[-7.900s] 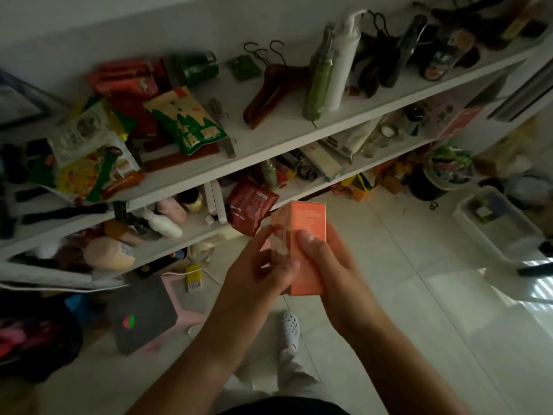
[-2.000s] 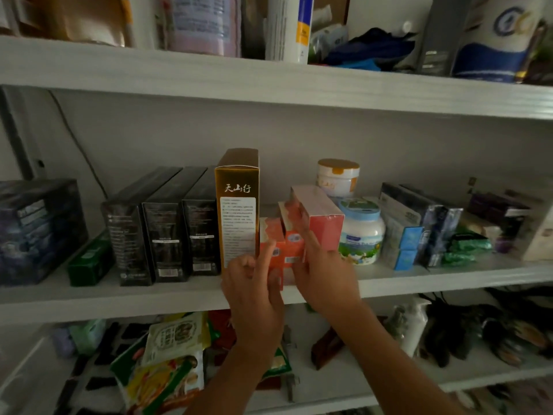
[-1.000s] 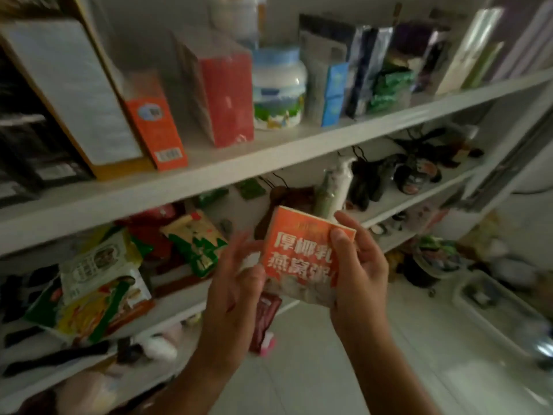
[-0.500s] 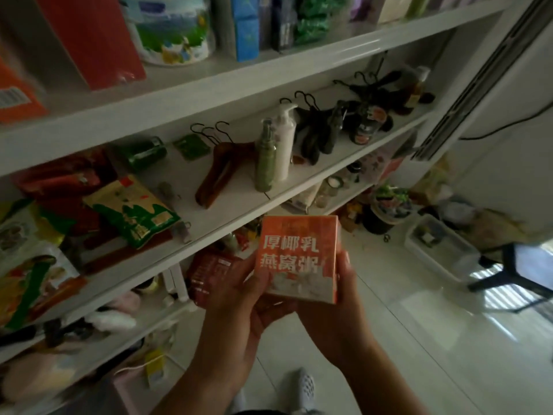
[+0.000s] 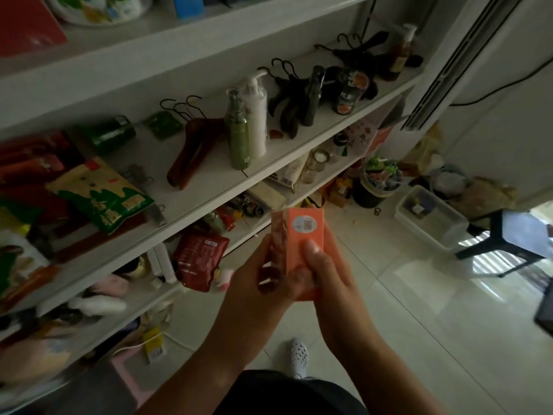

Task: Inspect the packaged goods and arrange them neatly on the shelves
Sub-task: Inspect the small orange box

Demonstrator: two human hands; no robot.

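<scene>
The small orange carton (image 5: pixel 302 238) is held up in both hands. It sits lower in the view than the white pump bottle (image 5: pixel 256 115) and a little to its right, out in front of the shelf (image 5: pixel 214 172) that bottle stands on and well apart from it. An orange face with a round sticker (image 5: pixel 304 224) is turned to the camera, and a darker, shinier side panel shows on its left.

It looks like a light cardboard pack, stiff along its edges but likely to dent if squeezed on a broad face. The surface seems glossy, so a hold across two opposite faces, around the lower half, should stop it sliding. The corners are best spared.

The left hand (image 5: pixel 263 280) curls round the carton's left side from below, gripping the side panel. The right hand (image 5: pixel 332 274) cups the right side and base, its thumb (image 5: pixel 312 248) pressed on the orange face below the sticker. Both forearms rise from the bottom of the view, angled toward each other.
</scene>
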